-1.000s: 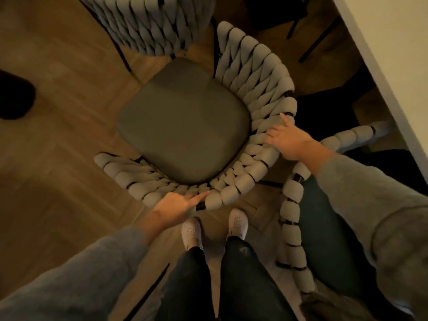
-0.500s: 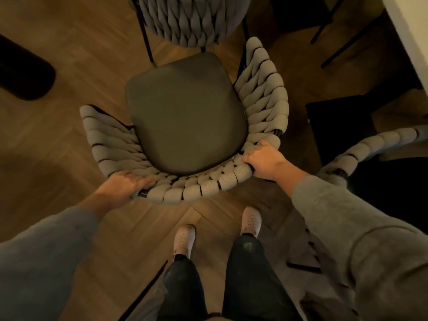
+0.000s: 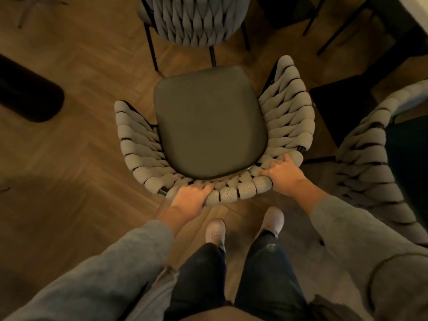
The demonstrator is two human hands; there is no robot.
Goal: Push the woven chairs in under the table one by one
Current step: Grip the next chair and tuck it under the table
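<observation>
I stand behind the woven chair (image 3: 210,126), which sits on the wood floor (image 3: 76,158), well short of what may be the table's pale corner (image 3: 418,10). My left hand (image 3: 188,200) curls over its braided back rail, and my right hand (image 3: 284,174) grips the rail's right bend. A second chair (image 3: 196,19) stands just beyond, and a third chair (image 3: 370,147) is at my right.

Both arms, in loose grey knitted sleeves (image 3: 104,274), reach forward and down. The left hand (image 3: 190,200) curls its fingers over the top rim of the beige rope-woven chair back (image 3: 234,193). The right hand (image 3: 287,179) grips the same rim further right, knuckles up and fingers wrapped over it. Below, legs in dark trousers (image 3: 199,286) stand on pale perforated shoes (image 3: 215,230).
</observation>
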